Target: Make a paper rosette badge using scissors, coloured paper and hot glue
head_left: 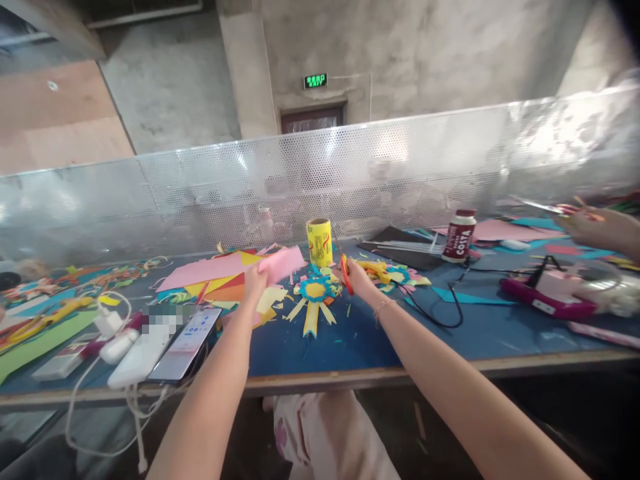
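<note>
My left hand [257, 283] is closed on a piece of pink paper [283, 264], lifted over a heap of coloured sheets. In my right hand [359, 281] is a pair of scissors with orange-red handles [345, 273], blades pointing up and away. A gap separates the scissors from the pink paper. Between my hands, on the blue tabletop, lies a blue and yellow paper rosette [316, 293] with ribbon-like tails. Just behind it a yellow roll [319, 243] stands upright. Small paper scraps are scattered around the rosette.
Phones [187, 343] and white cables crowd the left front edge. At right stand a dark red Costa bottle [459, 236] and a purple power strip [547, 297]. Another person's hand [597, 230] holds scissors at far right. A perforated metal screen [200, 193] closes the back.
</note>
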A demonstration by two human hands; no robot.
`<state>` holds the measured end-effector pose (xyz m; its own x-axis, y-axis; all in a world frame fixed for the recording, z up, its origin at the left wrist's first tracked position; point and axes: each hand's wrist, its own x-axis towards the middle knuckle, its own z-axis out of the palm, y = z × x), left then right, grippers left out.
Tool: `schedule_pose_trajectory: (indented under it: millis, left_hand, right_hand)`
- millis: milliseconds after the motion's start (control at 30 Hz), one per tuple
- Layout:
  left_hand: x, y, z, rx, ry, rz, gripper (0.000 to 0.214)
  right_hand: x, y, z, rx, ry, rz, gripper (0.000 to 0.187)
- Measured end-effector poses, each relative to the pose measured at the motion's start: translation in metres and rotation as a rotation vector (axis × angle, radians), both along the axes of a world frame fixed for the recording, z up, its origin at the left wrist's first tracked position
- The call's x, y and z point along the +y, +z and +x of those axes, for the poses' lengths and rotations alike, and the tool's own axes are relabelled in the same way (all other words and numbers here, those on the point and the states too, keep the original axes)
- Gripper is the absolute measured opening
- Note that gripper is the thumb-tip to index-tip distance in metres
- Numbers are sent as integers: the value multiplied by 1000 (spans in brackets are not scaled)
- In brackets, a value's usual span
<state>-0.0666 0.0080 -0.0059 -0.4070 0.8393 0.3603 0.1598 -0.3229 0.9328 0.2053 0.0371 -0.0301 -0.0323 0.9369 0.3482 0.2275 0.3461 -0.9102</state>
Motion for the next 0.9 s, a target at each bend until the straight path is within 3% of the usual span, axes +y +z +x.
schedule_pose_trajectory:
  millis: [133,200,367,567,700,900]
  left_hand:
    - [0,-16,2,266,-87,-39,20]
    - [0,-18,3,286,-170,-54,25]
    - [-6,-15,13,118,-307,-73,31]
    - [-19,-6,32,-341,-453,37,41]
    - [-19,-11,52,-310,-583,-94,31]
    - [-16,-23,68,-197,-418,-87,44]
  right_hand:
    - [-9,3,-6,92,141,-71,35]
    - [-14,5,-11,145,209,-95,38]
    - [-18,6,-18,211,211,-100,45]
    - [-14,8,-26,448,86,-60,50]
    - [-17,10,-35,597,71,-28,51]
    - [-24,9,-43,510,153,-10,49]
